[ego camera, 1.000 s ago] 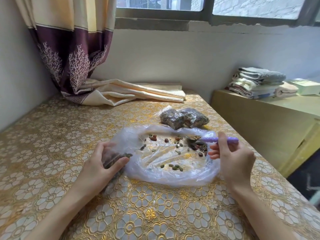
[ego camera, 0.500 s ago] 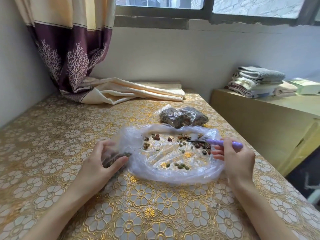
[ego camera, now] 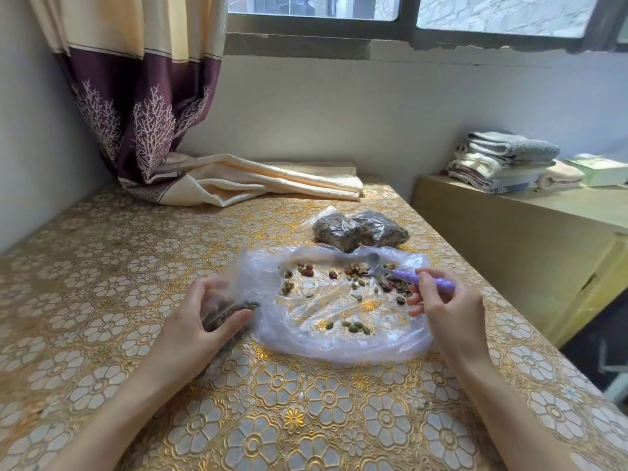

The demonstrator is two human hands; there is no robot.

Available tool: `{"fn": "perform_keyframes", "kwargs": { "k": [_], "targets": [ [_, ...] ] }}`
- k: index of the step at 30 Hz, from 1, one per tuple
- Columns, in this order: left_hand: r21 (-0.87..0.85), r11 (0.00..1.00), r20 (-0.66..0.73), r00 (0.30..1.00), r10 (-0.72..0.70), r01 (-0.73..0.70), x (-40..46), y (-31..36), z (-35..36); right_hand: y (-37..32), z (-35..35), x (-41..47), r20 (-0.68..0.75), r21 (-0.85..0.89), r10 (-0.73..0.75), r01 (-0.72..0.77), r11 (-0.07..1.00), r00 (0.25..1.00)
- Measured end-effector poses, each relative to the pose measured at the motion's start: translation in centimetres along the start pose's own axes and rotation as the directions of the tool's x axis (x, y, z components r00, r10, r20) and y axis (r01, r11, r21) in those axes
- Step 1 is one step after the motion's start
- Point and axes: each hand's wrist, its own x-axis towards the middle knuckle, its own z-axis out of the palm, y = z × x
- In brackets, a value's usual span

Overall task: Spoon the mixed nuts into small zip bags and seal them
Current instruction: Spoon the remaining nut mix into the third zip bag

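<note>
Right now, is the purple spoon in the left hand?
No, the right hand holds the purple spoon; the left hand grips a small bag.

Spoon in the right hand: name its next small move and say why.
Probably scoop the nut cluster beside the spoon: the bowl looks empty, and the left hand already holds the small zip bag ready at the plastic sheet.

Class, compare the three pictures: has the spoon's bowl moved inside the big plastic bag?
Yes. The spoon in the right hand has swung its bowl up and toward the far rim of the big plastic bag, nearer the filled bags.
</note>
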Motion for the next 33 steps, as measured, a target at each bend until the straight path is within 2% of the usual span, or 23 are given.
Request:
{"fn": "perform_keyframes", "kwargs": {
  "k": [7, 12, 15, 17, 20, 25, 29, 33],
  "targets": [
    [0.011, 1.000, 0.004, 1.000, 0.001, -0.001, 0.1, -0.1, 0.0, -1.5, 1.6, -0.4, 0.233, 0.128, 0.064, -0.096, 0.987, 0.970],
    [0.008, 1.000, 0.006, 1.000, 0.009, -0.010, 0.2, -0.2, 0.1, -2.4, 3.2, -0.9, 0.424, 0.245, 0.132, -0.253, 0.936, 0.896],
    [0.008, 1.000, 0.000, 1.000, 0.016, -0.016, 0.2, -0.2, 0.1, -2.5, 3.4, -1.2, 0.518, 0.309, 0.190, -0.390, 0.867, 0.834],
    [0.004, 1.000, 0.000, 1.000, 0.020, -0.020, 0.2, -0.2, 0.1, -2.4, 3.3, -1.2, 0.551, 0.331, 0.232, -0.465, 0.821, 0.802],
    [0.001, 1.000, -0.001, 1.000, 0.025, -0.025, 0.2, -0.2, 0.1, -2.2, 2.9, -0.9, 0.529, 0.362, 0.288, -0.519, 0.774, 0.798],
    [-0.003, 1.000, 0.009, 1.000, 0.013, -0.013, 0.2, -0.1, 0.0, -2.2, 1.9, -0.2, 0.424, 0.421, 0.291, -0.471, 0.775, 0.857],
    [-0.006, 1.000, 0.017, 1.000, 0.006, -0.006, 0.2, -0.2, 0.0, -3.7, 1.0, 0.3, 0.386, 0.440, 0.167, -0.340, 0.831, 0.907],
    [-0.030, 1.000, 0.034, 0.999, 0.007, -0.006, 0.2, -0.3, 0.0, -5.6, 1.3, 0.0, 0.408, 0.441, 0.058, -0.252, 0.861, 0.911]
  ]
}}
